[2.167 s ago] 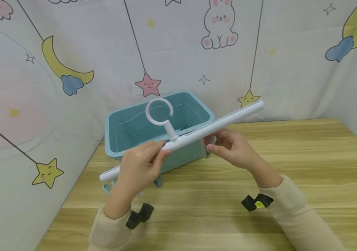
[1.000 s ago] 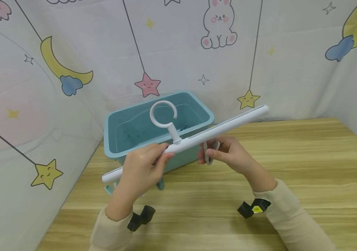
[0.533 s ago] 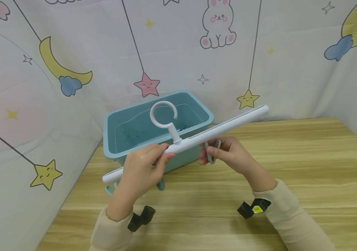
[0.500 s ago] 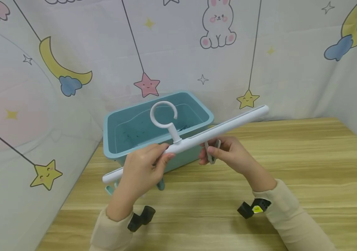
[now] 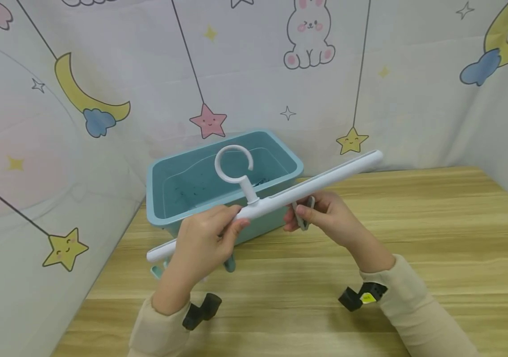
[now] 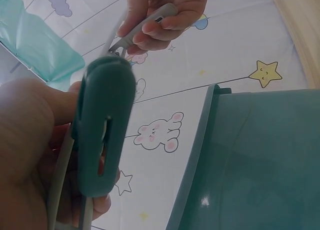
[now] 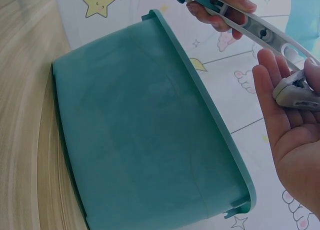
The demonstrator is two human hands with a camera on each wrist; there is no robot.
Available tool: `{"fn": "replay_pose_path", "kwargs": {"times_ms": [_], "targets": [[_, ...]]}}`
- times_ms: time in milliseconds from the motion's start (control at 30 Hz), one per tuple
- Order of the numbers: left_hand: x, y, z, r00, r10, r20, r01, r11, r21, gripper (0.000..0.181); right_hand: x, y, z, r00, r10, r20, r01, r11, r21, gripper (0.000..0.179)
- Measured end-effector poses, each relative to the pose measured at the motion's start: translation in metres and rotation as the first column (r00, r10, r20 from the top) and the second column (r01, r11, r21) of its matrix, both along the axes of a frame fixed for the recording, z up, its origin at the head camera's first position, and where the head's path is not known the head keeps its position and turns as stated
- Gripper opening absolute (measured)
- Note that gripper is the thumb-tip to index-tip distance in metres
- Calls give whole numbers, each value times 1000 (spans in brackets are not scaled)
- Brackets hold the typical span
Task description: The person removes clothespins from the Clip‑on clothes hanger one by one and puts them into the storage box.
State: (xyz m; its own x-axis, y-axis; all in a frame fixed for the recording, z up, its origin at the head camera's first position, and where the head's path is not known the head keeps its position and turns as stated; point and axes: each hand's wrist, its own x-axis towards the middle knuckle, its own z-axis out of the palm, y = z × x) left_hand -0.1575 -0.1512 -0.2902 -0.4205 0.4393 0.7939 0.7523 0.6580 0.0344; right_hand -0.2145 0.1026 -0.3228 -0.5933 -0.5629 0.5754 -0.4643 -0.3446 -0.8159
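Observation:
In the head view, a white hanger (image 5: pixel 321 181) with a round hook is held aslant above the table, its right end higher. My left hand (image 5: pixel 201 239) grips its bar just left of the hook. Under the bar's right half, my right hand (image 5: pixel 333 216) pinches a grey clip (image 5: pixel 302 224) between thumb and fingers. The right wrist view shows this clip (image 7: pixel 298 95) lying against the fingers. Teal clips hang from the left half: one (image 5: pixel 229 263) below my left hand, another (image 5: pixel 156 271) near the bar's end. A teal clip (image 6: pixel 104 135) looms close in the left wrist view.
Behind the hanger, a teal plastic bin (image 5: pixel 293 157) stands on the wooden table (image 5: pixel 414 238), with small dark marks or bits inside. A white cloth (image 5: pixel 254 74) printed with stars, moons and a rabbit hangs behind and beside the table.
Over the two seconds the hanger has shifted slightly right and down, with both hands. The grey clip has turned a little in my right fingers. Lately almost nothing moves.

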Motion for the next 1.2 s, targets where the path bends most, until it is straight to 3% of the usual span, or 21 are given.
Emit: {"fn": "replay_pose_path", "kwargs": {"times_ms": [167, 400, 533, 733, 800, 933, 1033, 1200], "targets": [[0, 0, 1, 1000, 5, -5, -5, 1000, -11, 49, 5, -1, 4, 996, -89, 17, 88, 996, 27, 7], [0, 0, 1, 1000, 7, -1, -7, 1000, -6, 49, 13, -3, 10, 968, -251, -6, 251, 964, 87, 27], [0, 0, 1, 1000, 7, -2, -7, 1000, -3, 49, 18, -5, 12, 943, -329, -41, 332, 935, 125, 23], [-1, 1, 1, 1000, -4, -15, 4, 1000, 2, 47, 24, -8, 15, 911, -411, -23, 408, 895, 180, 11], [-1, 1, 0, 1000, -6, -19, 6, 1000, 4, 48, 26, -10, 16, 886, -462, -44, 461, 863, 205, 9], [-2, 1, -2, 1000, -5, -29, 5, 1000, 8, 48, 30, -13, 15, 805, -572, -155, 593, 778, 209, 5], [-3, 1, -2, 999, 2, -35, -2, 1000, 10, 49, 32, -16, 13, 738, -629, -245, 670, 727, 151, 5], [-2, 3, -3, 999, 11, -41, -10, 1000, 17, 49, 32, -19, 11, 624, -692, -364, 747, 665, 16, 11]]}}
